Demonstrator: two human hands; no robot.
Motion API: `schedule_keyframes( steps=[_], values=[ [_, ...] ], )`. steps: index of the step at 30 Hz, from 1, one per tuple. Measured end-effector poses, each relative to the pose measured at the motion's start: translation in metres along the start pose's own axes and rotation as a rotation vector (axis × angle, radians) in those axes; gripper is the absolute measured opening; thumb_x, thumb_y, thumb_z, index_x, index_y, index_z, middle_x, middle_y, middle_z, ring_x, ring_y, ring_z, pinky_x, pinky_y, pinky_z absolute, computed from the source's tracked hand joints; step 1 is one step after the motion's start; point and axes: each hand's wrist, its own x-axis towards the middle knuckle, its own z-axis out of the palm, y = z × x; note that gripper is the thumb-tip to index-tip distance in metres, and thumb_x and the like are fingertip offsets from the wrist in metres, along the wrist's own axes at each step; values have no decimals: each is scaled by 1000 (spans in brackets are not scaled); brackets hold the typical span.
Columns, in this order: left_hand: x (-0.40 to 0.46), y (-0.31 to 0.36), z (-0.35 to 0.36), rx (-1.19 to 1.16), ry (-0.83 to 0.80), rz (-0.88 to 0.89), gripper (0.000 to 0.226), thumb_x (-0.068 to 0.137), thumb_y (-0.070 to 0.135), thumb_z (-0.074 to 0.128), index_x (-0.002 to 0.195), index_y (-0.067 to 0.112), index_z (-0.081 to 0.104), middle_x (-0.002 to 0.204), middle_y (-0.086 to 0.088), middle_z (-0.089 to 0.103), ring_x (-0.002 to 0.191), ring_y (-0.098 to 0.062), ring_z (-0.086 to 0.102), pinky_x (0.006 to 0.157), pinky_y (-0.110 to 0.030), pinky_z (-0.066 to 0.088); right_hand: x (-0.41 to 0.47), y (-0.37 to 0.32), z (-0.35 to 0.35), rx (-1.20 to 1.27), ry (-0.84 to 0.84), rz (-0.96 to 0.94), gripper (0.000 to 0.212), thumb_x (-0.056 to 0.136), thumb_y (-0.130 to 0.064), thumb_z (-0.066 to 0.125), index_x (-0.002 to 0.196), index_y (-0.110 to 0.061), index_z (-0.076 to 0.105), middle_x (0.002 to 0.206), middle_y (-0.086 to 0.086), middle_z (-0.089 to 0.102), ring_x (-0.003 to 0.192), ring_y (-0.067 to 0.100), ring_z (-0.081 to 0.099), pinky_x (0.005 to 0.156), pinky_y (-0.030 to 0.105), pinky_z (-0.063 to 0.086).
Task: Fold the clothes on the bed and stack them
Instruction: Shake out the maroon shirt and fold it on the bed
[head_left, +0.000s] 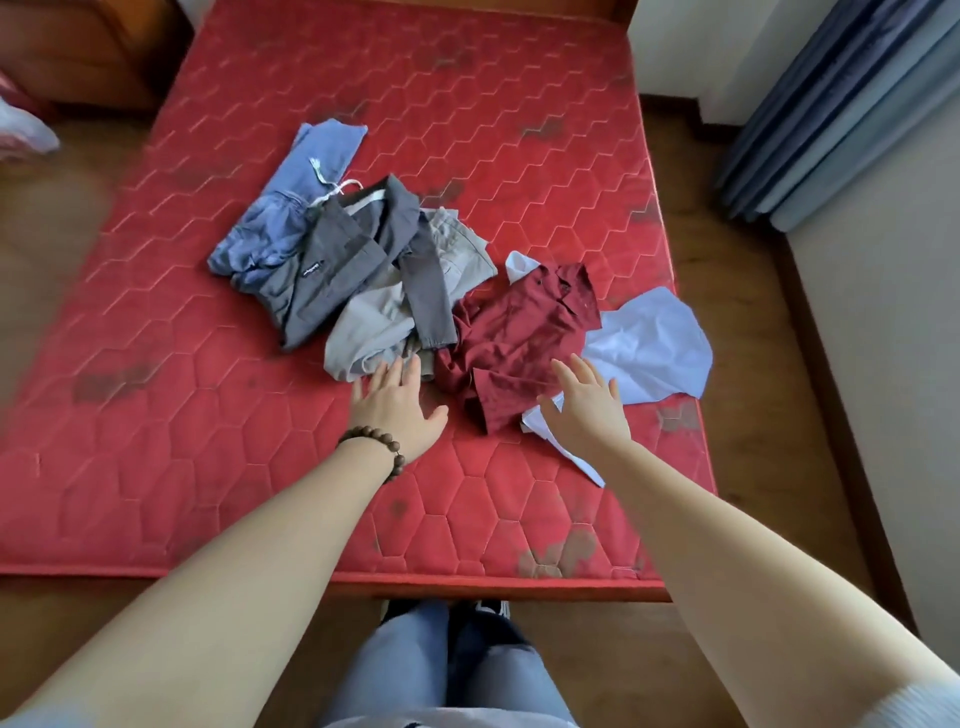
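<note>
nothing folded or stacked yet; clothes (395, 280) heaped loose on bed (208, 467), left hand (397, 410) and right hand (587, 405) spread wide, holding nothing.

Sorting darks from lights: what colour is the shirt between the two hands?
Dark red, maroon shirt, crumpled on the bed; the head view shows it best.

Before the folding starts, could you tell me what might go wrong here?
The dark red shirt lies over the pale blue shirt; lifting it may drag that one off the mattress edge. The grey jacket sleeve crosses the beige trousers, so they may tangle. Both hands, left hand and right hand, hold nothing yet.
</note>
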Motion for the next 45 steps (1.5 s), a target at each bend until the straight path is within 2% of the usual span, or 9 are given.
schedule_keyframes(
  steps=[10, 19, 25, 30, 33, 35, 37, 41, 45],
  values=[
    [27, 9, 26, -38, -22, 4, 81, 86, 56, 45, 151, 18, 16, 157, -5, 23, 145, -21, 18, 115, -46, 20, 25, 34, 27, 6, -34, 23, 57, 98, -35, 43, 150, -20, 25, 159, 6, 18, 148, 22, 8, 119, 48, 6],
    [114, 2, 132, -83, -99, 73, 84, 86, 58, 47, 152, 19, 11, 159, -6, 17, 146, -21, 13, 116, -43, 20, 106, 87, 120, -67, -98, 56, 67, 93, -37, 55, 150, -23, 24, 160, 6, 11, 148, 24, 7, 118, 49, 11],
    [190, 2, 197, -158, -74, 125, 94, 82, 64, 53, 152, 16, 12, 159, -7, 14, 146, -22, 11, 118, -41, 17, 182, 113, 174, -66, -2, 64, 76, 87, -43, 63, 150, -25, 24, 161, 7, 3, 148, 25, 0, 119, 49, 6],
    [245, 20, 244, -143, -47, 300, 98, 82, 64, 55, 152, 15, 8, 160, -4, 8, 147, -19, 6, 119, -40, 12, 232, 122, 207, -87, 67, 46, 92, 81, -46, 69, 152, -33, 12, 161, 4, -4, 148, 24, -7, 119, 51, 7],
    [269, 27, 265, -91, -130, 290, 81, 87, 50, 57, 150, 14, 21, 154, -4, 28, 143, -20, 24, 115, -37, 22, 255, 125, 216, -107, 35, 56, 82, 82, -40, 70, 149, -34, 24, 160, 3, 10, 147, 26, 7, 116, 47, 18],
    [274, 27, 275, -47, -91, 283, 42, 92, 33, 54, 130, 14, 50, 130, -6, 53, 124, -26, 48, 100, -38, 38, 265, 126, 221, -121, 75, 57, 54, 85, -35, 67, 136, -26, 50, 145, 5, 42, 132, 29, 33, 104, 42, 36],
    [271, 25, 279, -37, -20, 263, 23, 93, 15, 46, 110, 13, 61, 109, -7, 61, 105, -31, 58, 84, -41, 45, 268, 126, 225, -128, 194, 12, 28, 88, -31, 63, 112, -17, 68, 114, 4, 62, 108, 29, 46, 83, 38, 44],
    [252, 18, 272, -109, 29, 266, 20, 92, 8, 42, 100, 9, 60, 97, -12, 65, 89, -37, 61, 70, -43, 45, 254, 127, 226, -28, 351, -79, 17, 87, -25, 66, 89, -10, 74, 87, 5, 67, 89, 31, 52, 66, 36, 46],
    [211, 7, 249, -246, 58, 291, 13, 93, 11, 48, 91, 4, 59, 90, -15, 63, 82, -41, 60, 65, -44, 42, 215, 115, 213, 42, 436, -161, 28, 85, -31, 57, 77, -8, 70, 73, 5, 63, 76, 32, 56, 57, 32, 45]
  ],
)
